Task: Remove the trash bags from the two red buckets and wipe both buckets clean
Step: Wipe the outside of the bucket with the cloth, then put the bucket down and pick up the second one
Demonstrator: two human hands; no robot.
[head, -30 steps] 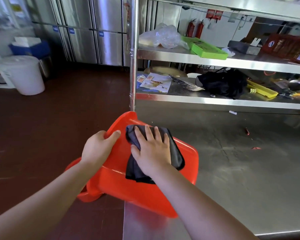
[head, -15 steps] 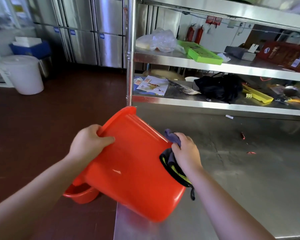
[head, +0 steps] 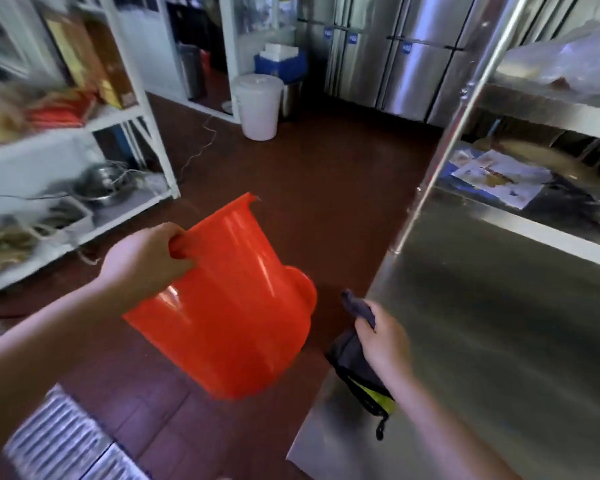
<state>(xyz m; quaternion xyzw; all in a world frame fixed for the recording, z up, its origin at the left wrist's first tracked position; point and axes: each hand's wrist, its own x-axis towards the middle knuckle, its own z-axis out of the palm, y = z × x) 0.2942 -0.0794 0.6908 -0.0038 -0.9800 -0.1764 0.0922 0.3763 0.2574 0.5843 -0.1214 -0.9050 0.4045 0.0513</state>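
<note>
A red bucket [head: 229, 306] hangs tilted in the air over the dark red floor, its mouth turned up and away from me. My left hand [head: 146, 261] grips its rim on the left side. Behind its right edge shows part of a second red bucket [head: 305, 292], lower down. My right hand [head: 381, 337] holds a bunched dark cloth [head: 354, 355] with a yellow-green patch, at the left edge of the steel table [head: 499, 341]. The cloth is apart from the bucket. The picture is blurred by motion.
A steel shelf post [head: 444, 140] rises at the table's corner, with papers [head: 499, 174] on the shelf behind. A white lidded bin [head: 257, 105] stands far back before steel fridges. White racks [head: 84, 168] with clutter line the left. A floor grate [head: 59, 441] lies near left.
The view has swung left. My left hand carried the bucket off the table and out over the floor. My right hand with the cloth came away from the bucket.
</note>
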